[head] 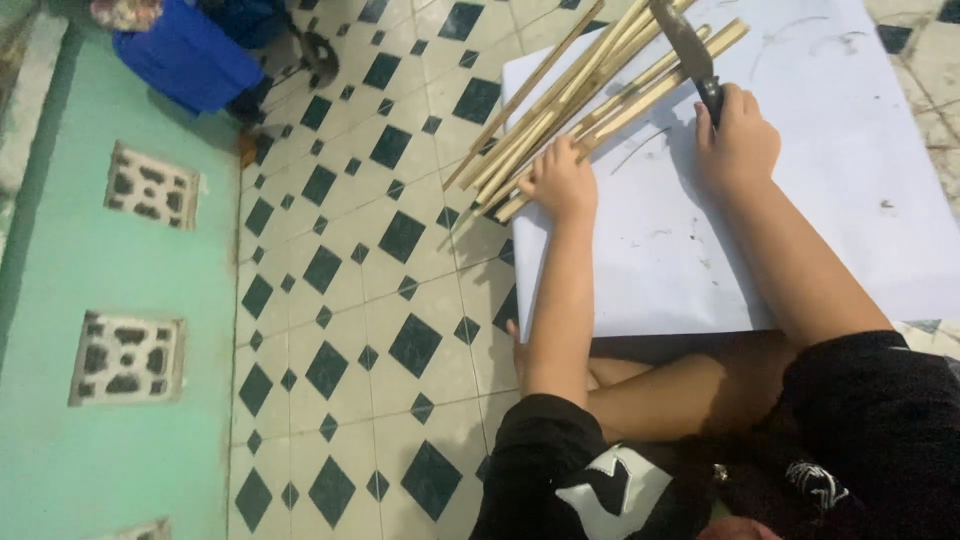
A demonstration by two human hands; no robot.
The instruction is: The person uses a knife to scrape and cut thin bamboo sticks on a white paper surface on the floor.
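Here, on white board (800, 200) over tiled floor (350, 300), left hand (560, 180) grips sticks (580, 95), right hand (738, 140) a knife (685, 45).

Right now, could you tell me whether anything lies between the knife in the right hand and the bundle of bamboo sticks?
Nothing visible does. The right hand holds the knife with its blade over the bamboo sticks, which the left hand steadies at their near ends.

Left hand (560, 182) steadies bamboo strips (590, 95) on white sheet (800, 190); right hand (738, 140) holds knife (688, 50).
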